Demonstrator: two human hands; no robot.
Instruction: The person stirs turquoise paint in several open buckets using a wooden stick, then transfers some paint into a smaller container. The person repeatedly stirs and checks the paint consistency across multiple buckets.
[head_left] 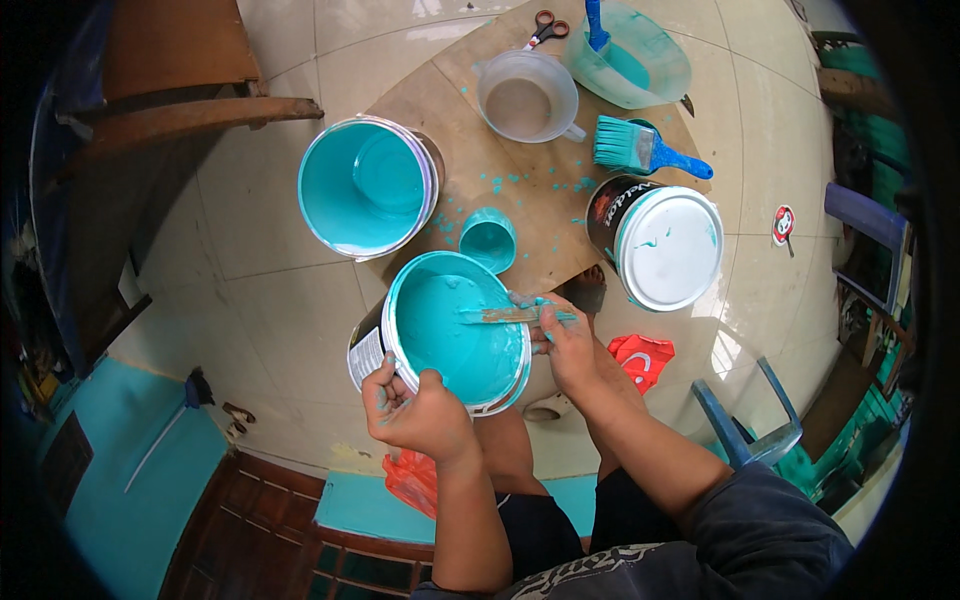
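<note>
A paint bucket with turquoise paint in it is tilted toward me in front of my body. My left hand is closed on its near left rim. In my right hand is a flat wooden stick, smeared with paint, its tip reaching into the paint. The fingers of that hand are at the bucket's right rim. Just beyond the bucket stands a small turquoise-coated cup. Paint stains show on both hands.
On the paint-spotted brown cardboard are an open bucket, a translucent measuring jug, scissors, a translucent tub and a wide brush. A lidded paint bucket stands right; red plastic lies nearer.
</note>
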